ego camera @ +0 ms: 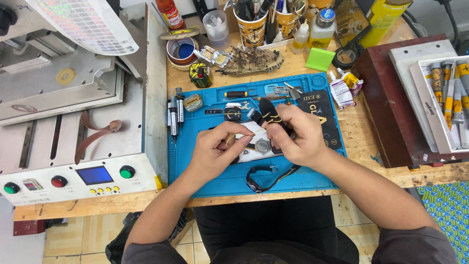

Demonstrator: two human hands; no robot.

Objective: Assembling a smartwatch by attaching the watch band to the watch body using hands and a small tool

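Fingers: right hand (pixel 298 134) pinching black yellow-stitched leather watch strap (pixel 270 116) | left hand (pixel 215 149) pinching thin stick tool (pixel 243 137) | strap's axis runs toward upper left, mid-frame, right hand nearer

mat (pixel 293 183): blue. strap (pixel 267 113): black with yellow stitching. second watch (pixel 266 178): black strap, yellow edge. machine (pixel 73 122): grey, with green button (pixel 127 171), red button (pixel 59 181) and blue screen (pixel 95 175). block (pixel 320 58): light green. bench (pixel 371 142): pale wood grain. tubes (pixel 452 93): yellow and grey. rug (pixel 447 208): green-blue, patterned.
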